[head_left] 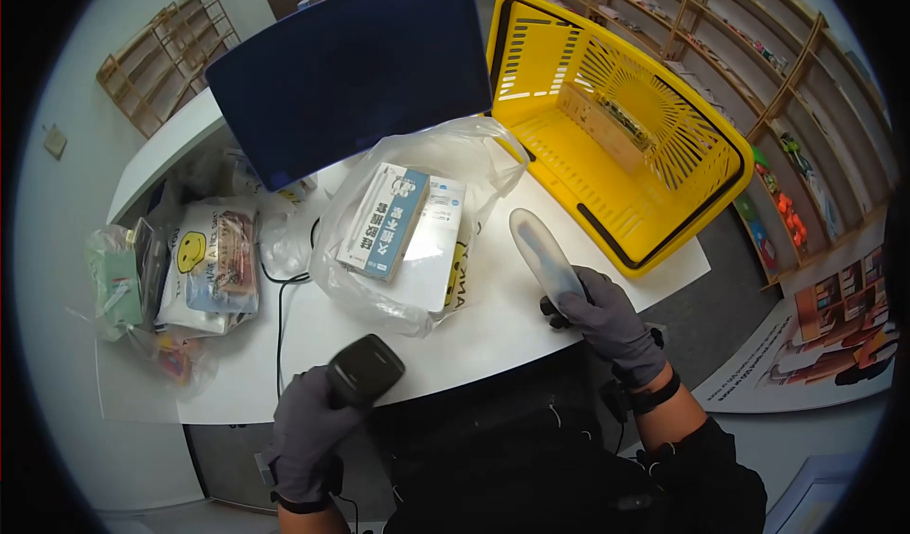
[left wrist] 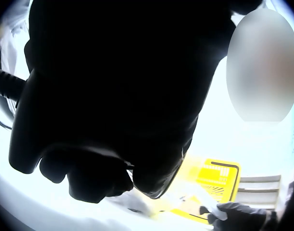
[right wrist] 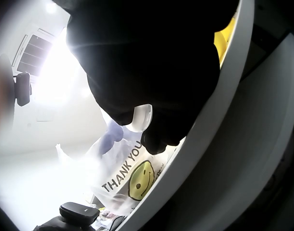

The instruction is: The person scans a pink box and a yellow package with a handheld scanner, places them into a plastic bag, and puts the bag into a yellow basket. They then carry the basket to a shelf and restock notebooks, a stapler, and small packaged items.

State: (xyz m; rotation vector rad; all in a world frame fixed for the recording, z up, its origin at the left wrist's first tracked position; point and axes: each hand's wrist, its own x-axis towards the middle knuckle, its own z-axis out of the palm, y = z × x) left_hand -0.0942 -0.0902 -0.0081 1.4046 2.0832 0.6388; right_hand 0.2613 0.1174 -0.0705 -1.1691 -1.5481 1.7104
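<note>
My gloved left hand (head_left: 305, 430) grips a black handheld scanner (head_left: 368, 370), its rounded head over the table's front edge. In the left wrist view that hand is mostly a dark silhouette. Between the thumb and fingers of my gloved right hand (head_left: 614, 324) is a long, translucent, round-ended case (head_left: 538, 248) with something bluish showing through. Its pale end (right wrist: 142, 118) sticks out past the fingers in the right wrist view. Between the hands lies a clear plastic bag (head_left: 332, 250) with a printed smiley, holding a blue-and-white box (head_left: 389, 219) on a larger white box (head_left: 438, 259).
A yellow basket (head_left: 592, 226) with a cardboard package (head_left: 602, 125) stands at the right of the white table (head_left: 512, 330). A dark blue panel (head_left: 351, 70) rises behind the bag. Filled plastic bags (head_left: 213, 259) and a black cable (head_left: 281, 330) lie at left.
</note>
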